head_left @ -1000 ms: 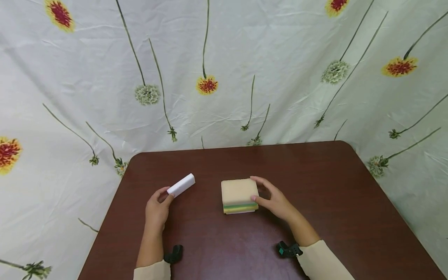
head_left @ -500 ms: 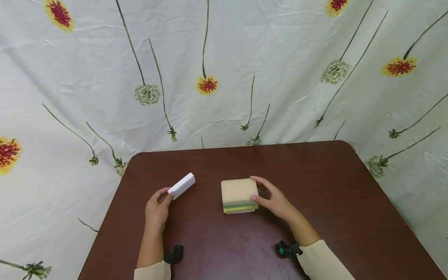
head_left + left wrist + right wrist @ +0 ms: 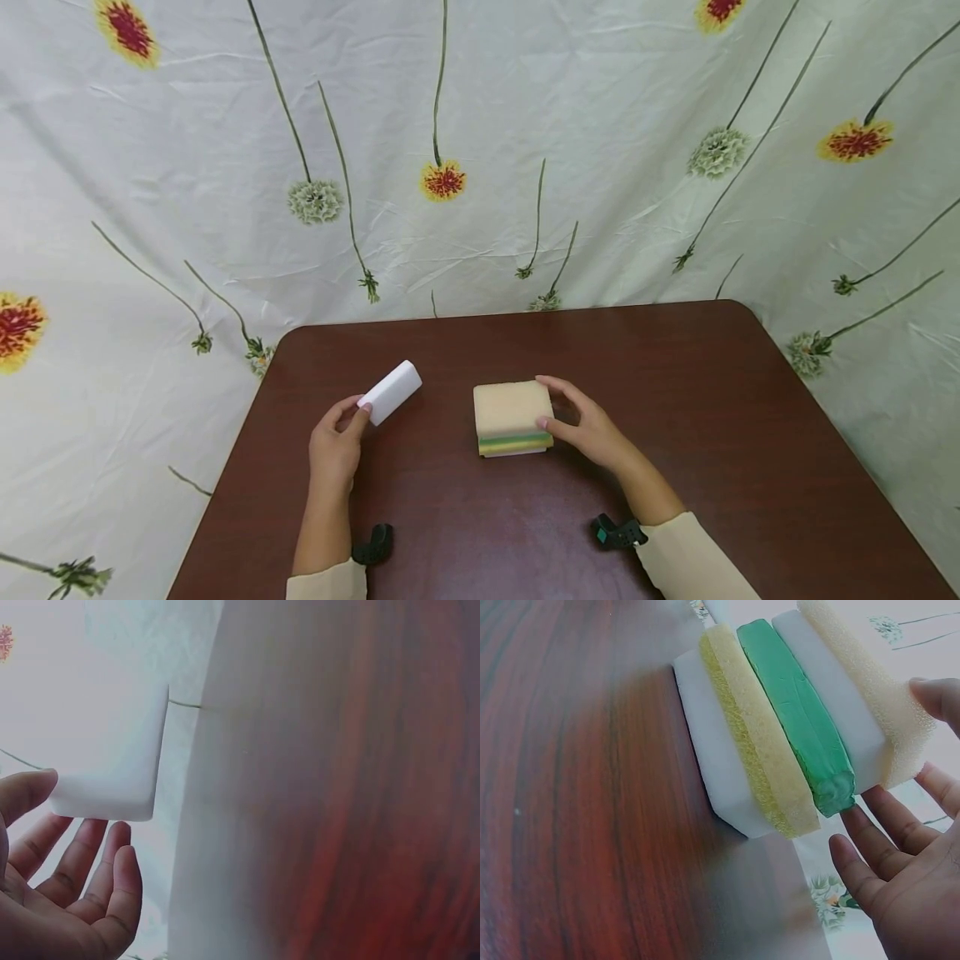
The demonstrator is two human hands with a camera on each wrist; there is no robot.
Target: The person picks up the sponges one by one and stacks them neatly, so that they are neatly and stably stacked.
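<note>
My left hand (image 3: 335, 450) pinches one end of a white sponge-like block (image 3: 392, 392) between thumb and fingers. The left wrist view shows the block's smooth broad face (image 3: 105, 742), with the lower fingers loosely curled beneath. At mid-table stands a stack of sponges (image 3: 513, 412). My right hand (image 3: 588, 425) holds the stack's right side, thumb at the near corner and forefinger at the far one. In the right wrist view the layers are a white block (image 3: 720, 750), a yellow sponge (image 3: 761, 742), a green piece (image 3: 799, 705), another white block (image 3: 832, 697) and a cream sponge (image 3: 870, 682) on top.
The dark reddish-brown table (image 3: 712, 433) has rounded far corners. A white cloth with printed flowers (image 3: 495, 100) hangs behind and beside it. Black straps with small devices (image 3: 618, 533) sit at both wrists.
The white block in my left hand has risen slightly and tilted, so more of its broad face shows. My right hand and the stack have stayed in place.
</note>
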